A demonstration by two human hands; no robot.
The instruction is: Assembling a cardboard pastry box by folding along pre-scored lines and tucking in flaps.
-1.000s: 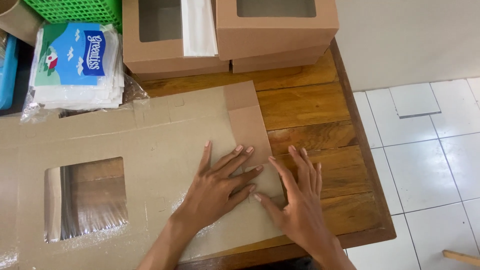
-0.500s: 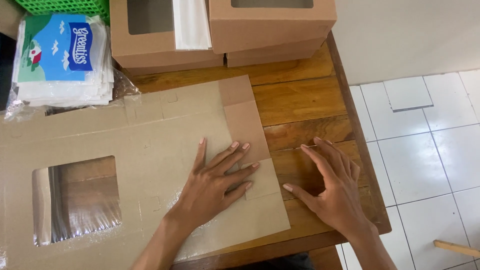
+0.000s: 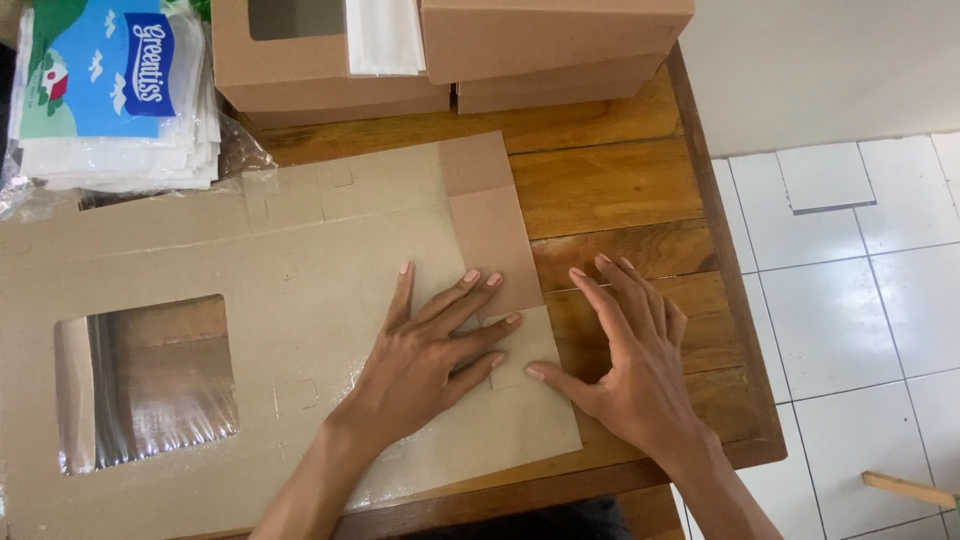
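1. Cardboard sheet (image 3: 300,250), a flat unfolded box blank, lies across a wooden table (image 3: 620,190), seen from above. It covers most of the table's left and middle, and its near edge reaches the table's front edge.
2. Set in the sheet's left part is a square window (image 3: 150,380) covered with clear film, and the wood shows through it.
3. Along the sheet's right edge a narrow flap (image 3: 495,240) is folded over onto the sheet.
4. Left hand (image 3: 430,360) lies palm down on the sheet with its fingers spread and straight. It grasps nothing, and its fingertips rest on the lower end of the flap.
5. Right hand (image 3: 630,370) lies flat on the bare wood just beside the sheet, with its fingers loose and extended, holding nothing. Its thumb tip touches the sheet's right edge.
6. Judged from this, the step in hand is pressing a side fold flat while the sheet is held steady.
7. A clean crease calls for firm pressure along the fold line, with the left hand keeping the sheet from sliding.
8. At the table's far edge stand 2 made-up boxes (image 3: 330,80). A tissue pack (image 3: 110,90) sits at the far left.
9. White floor tiles (image 3: 850,280) lie to the right.
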